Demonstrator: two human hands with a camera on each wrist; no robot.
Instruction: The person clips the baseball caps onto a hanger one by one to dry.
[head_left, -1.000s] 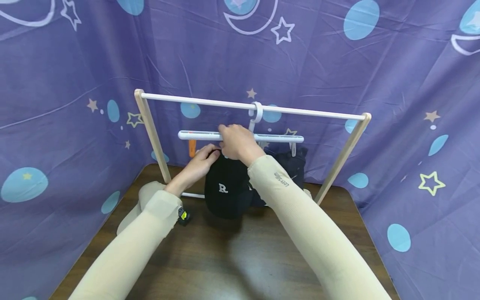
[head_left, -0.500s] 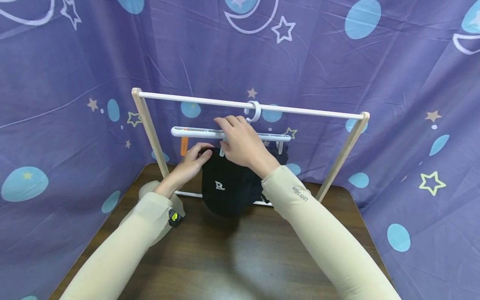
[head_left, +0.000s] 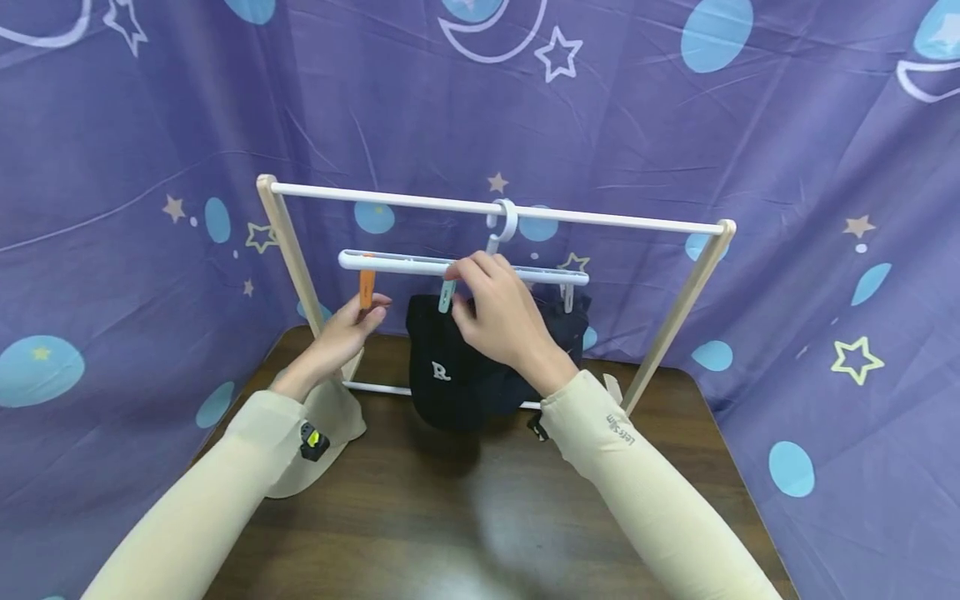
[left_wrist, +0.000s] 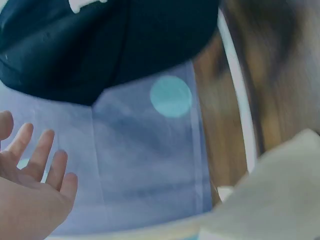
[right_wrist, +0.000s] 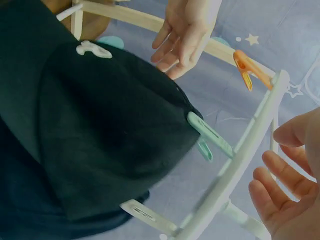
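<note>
A black cap with a white R (head_left: 442,387) hangs from a white clip hanger (head_left: 412,264), pinched by its mint-green clip (right_wrist: 212,135). Behind it a dark navy cap (head_left: 566,325) hangs by a whitish clip (head_left: 567,297). My left hand (head_left: 337,340) is off the cap, below and beside the orange clip (head_left: 366,287), fingers loosely spread with nothing in them. Close to the green clip, my right hand (head_left: 504,312) has its fingers relaxed; the right wrist view shows them apart from the hanger (right_wrist: 235,172). The orange clip (right_wrist: 250,70) holds nothing.
The hanger's hook (head_left: 506,221) sits on the white rod (head_left: 615,220) of a wooden-sided rack (head_left: 678,317). On the brown table (head_left: 420,517), a beige cap (head_left: 322,433) lies at left under my left forearm. A patterned purple curtain (head_left: 637,125) encloses the back and sides.
My left hand has let go of the black cap's edge and moved left and down. My right hand has shifted right along the hanger, uncovering the green clip. The hanger has swung slightly left.
</note>
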